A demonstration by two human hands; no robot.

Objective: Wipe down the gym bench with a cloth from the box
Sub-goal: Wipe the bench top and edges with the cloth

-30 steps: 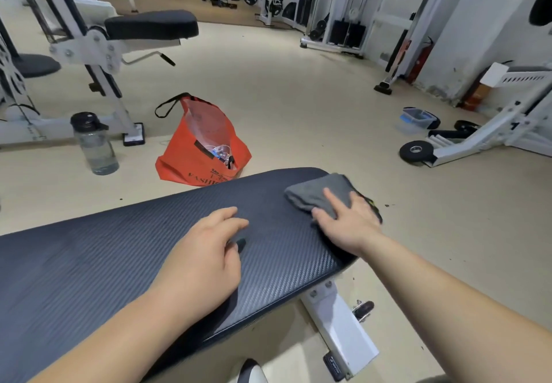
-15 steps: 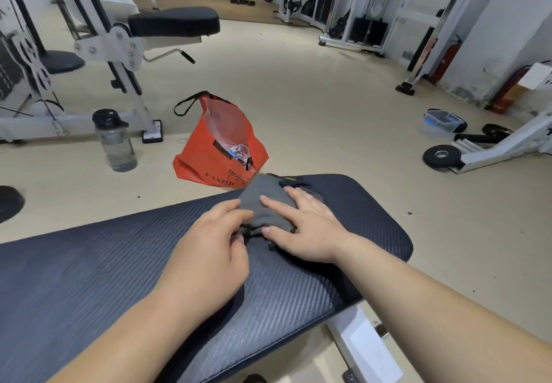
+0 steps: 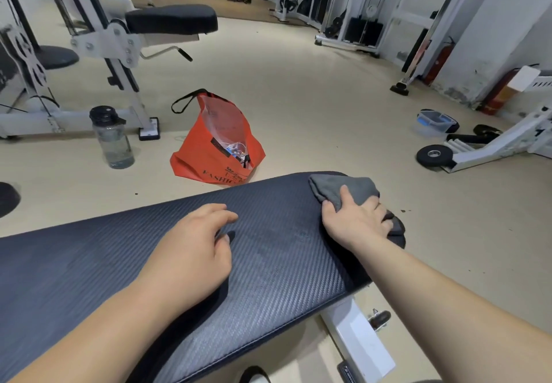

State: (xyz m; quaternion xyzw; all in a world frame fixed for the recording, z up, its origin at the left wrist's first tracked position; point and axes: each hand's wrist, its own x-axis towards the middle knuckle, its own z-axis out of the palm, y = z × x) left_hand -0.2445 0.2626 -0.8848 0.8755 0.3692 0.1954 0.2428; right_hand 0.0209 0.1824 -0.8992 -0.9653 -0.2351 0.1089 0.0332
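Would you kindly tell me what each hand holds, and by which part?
The right hand grips the grey cloth by its near side, at the end of the bench; the left hand holds nothing.

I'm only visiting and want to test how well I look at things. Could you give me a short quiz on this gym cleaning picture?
1. Which hand holds the grey cloth at the end of the bench? A) left B) right C) both
2. True or false: the left hand rests on the bench and holds nothing.
3. Fill in: on the floor beyond the bench, the water bottle stands, as the picture shows it, to the ___ of the orange bag.

Key: 1 B, the right hand. 2 True. 3 left.
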